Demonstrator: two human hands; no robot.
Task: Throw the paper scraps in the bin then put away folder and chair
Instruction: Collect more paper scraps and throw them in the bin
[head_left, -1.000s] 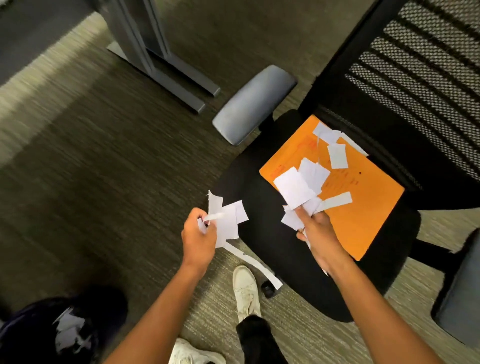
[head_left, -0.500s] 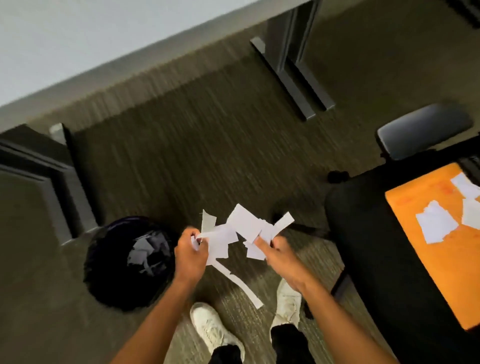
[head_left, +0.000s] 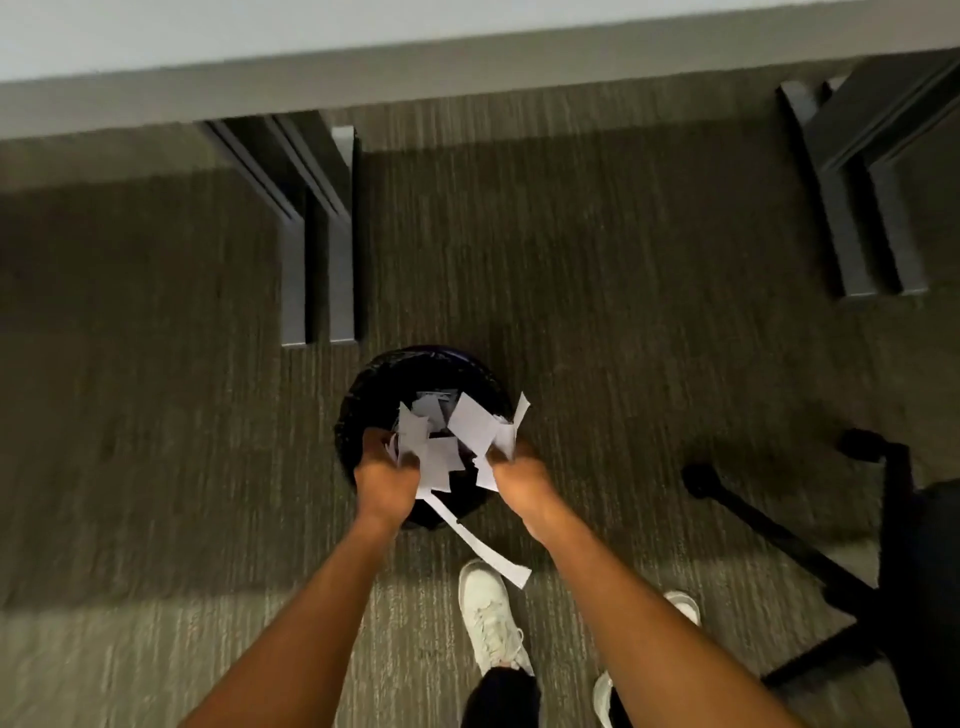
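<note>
A round black bin (head_left: 371, 395) with a dark liner stands on the carpet in the middle of the head view. Both my hands are right over its opening. My left hand (head_left: 387, 475) grips a bunch of white paper scraps (head_left: 434, 457), and a long strip (head_left: 480, 545) hangs from them over the bin's near rim. My right hand (head_left: 519, 475) grips more white scraps (head_left: 475, 421). Some scraps lie inside the bin. Only the black chair's base and wheels (head_left: 779, 535) show at the right edge. The folder is out of view.
Grey desk legs stand on the carpet behind the bin at left (head_left: 317, 228) and at far right (head_left: 857, 208), under a pale desk edge (head_left: 467, 78). My white shoes (head_left: 488, 618) are just behind the bin.
I have turned left from the chair to the bin. Both hands have carried the scraps from beside the bin to over its opening. The folder has left the view.
</note>
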